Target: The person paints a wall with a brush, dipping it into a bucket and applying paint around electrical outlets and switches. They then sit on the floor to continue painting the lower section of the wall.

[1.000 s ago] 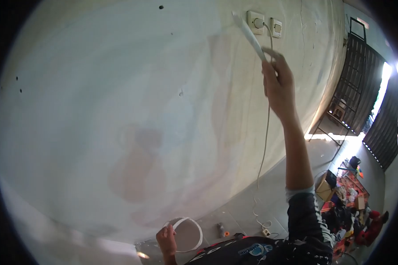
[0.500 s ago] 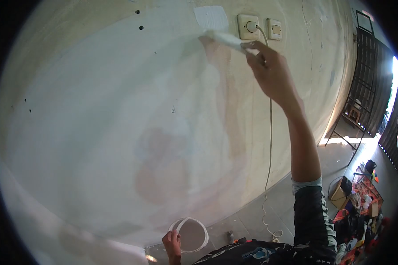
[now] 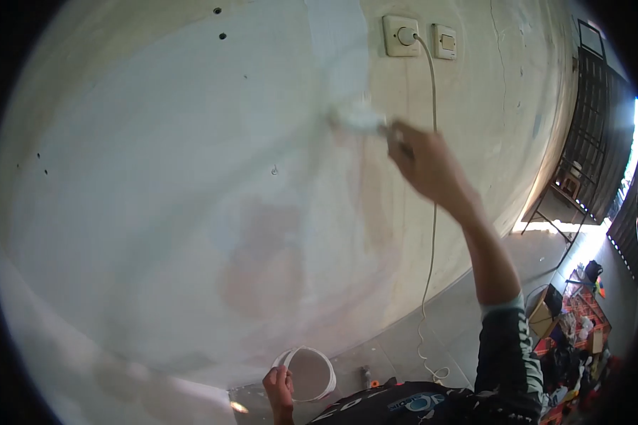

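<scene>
My right hand [image 3: 429, 159] grips a paintbrush [image 3: 360, 117], blurred by motion, with its whitish head against the wall [image 3: 170, 177]. Above it runs a fresh pale strip of paint [image 3: 339, 53], left of the wall socket [image 3: 401, 35]. Low in the view, my left hand [image 3: 278, 386] is closed on the rim of a white bucket [image 3: 331, 374]. Grey-looking contents show inside the bucket. Brownish patches show through the coat on the lower wall.
A white cord [image 3: 434, 241] hangs from the plugged socket to the tiled floor. A switch [image 3: 444, 42] sits beside the socket. Small holes dot the wall at left. At right stand a metal frame [image 3: 567, 237] and a dark shutter, with a cluttered red mat [image 3: 590, 306] below.
My right hand has brought the paintbrush down the wall from beside the socket. The pale paint patch now extends downward as a longer strip. My left hand keeps hold of the bucket.
</scene>
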`<state>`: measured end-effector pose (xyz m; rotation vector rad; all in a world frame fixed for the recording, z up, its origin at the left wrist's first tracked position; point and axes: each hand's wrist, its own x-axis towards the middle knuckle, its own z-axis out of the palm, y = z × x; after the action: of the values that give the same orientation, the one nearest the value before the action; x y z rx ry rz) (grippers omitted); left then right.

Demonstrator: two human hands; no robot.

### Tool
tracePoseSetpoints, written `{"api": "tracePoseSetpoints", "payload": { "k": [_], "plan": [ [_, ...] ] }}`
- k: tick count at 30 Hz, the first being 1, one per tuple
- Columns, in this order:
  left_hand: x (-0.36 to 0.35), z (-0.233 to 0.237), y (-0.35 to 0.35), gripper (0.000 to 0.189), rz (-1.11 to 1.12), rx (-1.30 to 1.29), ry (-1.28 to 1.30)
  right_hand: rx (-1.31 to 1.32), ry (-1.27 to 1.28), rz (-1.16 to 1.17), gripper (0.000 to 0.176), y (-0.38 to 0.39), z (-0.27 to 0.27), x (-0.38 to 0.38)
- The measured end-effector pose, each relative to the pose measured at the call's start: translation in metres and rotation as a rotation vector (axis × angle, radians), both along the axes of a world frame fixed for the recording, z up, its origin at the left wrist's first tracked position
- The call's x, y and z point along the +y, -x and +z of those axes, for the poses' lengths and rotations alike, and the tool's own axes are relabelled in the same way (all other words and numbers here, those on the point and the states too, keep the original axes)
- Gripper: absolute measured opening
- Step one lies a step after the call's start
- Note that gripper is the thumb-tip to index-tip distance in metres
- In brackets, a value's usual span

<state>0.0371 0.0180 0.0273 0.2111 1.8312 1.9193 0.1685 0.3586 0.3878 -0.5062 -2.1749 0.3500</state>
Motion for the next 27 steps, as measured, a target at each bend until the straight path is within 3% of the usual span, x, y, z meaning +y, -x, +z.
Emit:
{"api": "tracePoseSetpoints", "payload": {
  "k": [2,5,7,12,13,15,18,19,21,22,24,27],
  "plan": [
    [-0.001,-0.006,0.002,0.031,-0.011,-0.025,-0.006,-0.102,-0.002,0.006,0.020,-0.005,-0.044,0.009],
    [0.003,-0.011,0.007,0.030,-0.022,-0.036,-0.004,-0.196,0.064,0.031,0.022,-0.018,-0.053,0.021],
    [0.002,-0.006,0.007,0.029,-0.024,-0.026,0.009,-0.237,0.052,-0.033,0.025,-0.029,-0.009,0.013],
    [0.003,0.003,0.004,0.028,-0.041,0.018,0.029,0.142,-0.462,-0.128,0.023,-0.017,0.108,0.006],
    [0.003,0.003,0.004,0.028,-0.039,0.018,0.030,0.277,-0.753,-0.104,0.022,-0.006,0.131,0.000],
    [0.001,0.001,0.004,0.029,-0.057,0.059,0.028,0.148,-0.281,-0.171,0.025,-0.008,0.162,-0.047],
    [-0.001,0.005,-0.002,0.029,-0.023,0.001,0.020,0.141,-0.265,-0.093,0.025,0.003,0.172,-0.050],
    [-0.003,0.008,-0.005,0.029,-0.018,0.007,0.022,0.147,-0.262,-0.090,0.025,0.012,0.167,-0.030],
    [-0.004,0.013,-0.010,0.028,-0.021,-0.006,-0.004,0.238,-0.711,-0.029,0.021,0.039,0.140,0.025],
    [-0.006,0.014,-0.012,0.028,-0.021,-0.008,-0.004,0.148,-0.520,-0.104,0.020,0.033,0.118,0.009],
    [-0.004,0.014,-0.014,0.028,-0.010,0.014,-0.014,0.038,-0.272,-0.023,0.016,0.016,0.073,-0.015],
    [-0.003,0.005,-0.014,0.028,-0.012,-0.010,-0.039,-0.265,-0.104,0.032,0.018,0.001,0.023,-0.028]
  ]
}}
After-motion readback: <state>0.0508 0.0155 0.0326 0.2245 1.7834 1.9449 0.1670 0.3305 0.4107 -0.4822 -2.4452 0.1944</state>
